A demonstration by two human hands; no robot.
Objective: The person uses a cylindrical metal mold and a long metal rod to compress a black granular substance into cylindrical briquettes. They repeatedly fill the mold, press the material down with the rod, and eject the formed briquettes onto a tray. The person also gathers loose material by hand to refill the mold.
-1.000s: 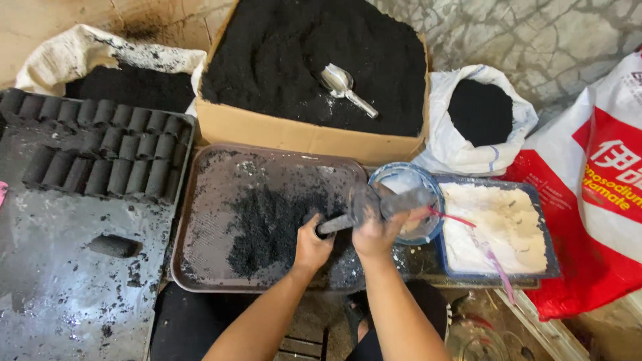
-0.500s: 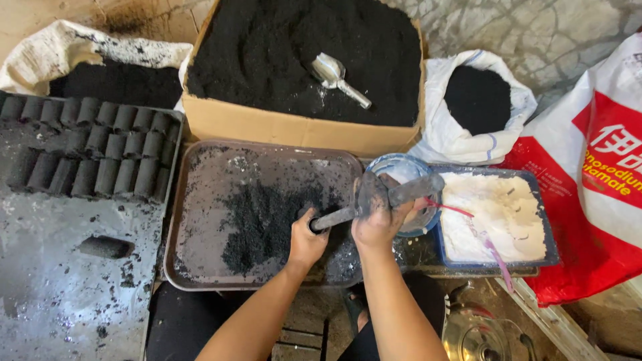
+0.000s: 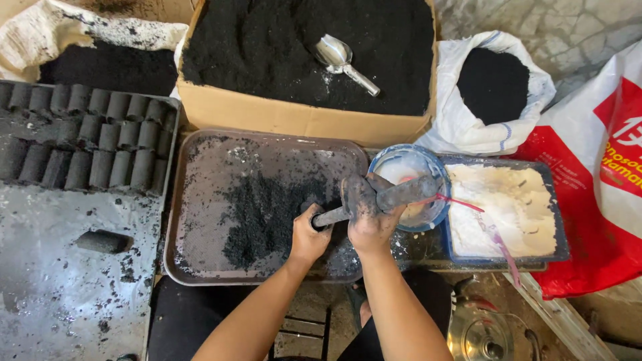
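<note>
Soot-blackened tube (image 3: 401,194) clenched in right hand (image 3: 366,214), left hand (image 3: 309,234) (fisted) around its rod (image 3: 331,217).

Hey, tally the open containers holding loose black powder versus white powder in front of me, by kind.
Brown cardboard box of black powder: 1
White woven sacks of black powder: 2
Brown metal tray with black powder: 1
Blue plastic tray of white powder: 1
Total: 5

A metal scoop (image 3: 342,61) lies on black powder in a cardboard box (image 3: 294,117), beside a white sack (image 3: 468,134).
</note>
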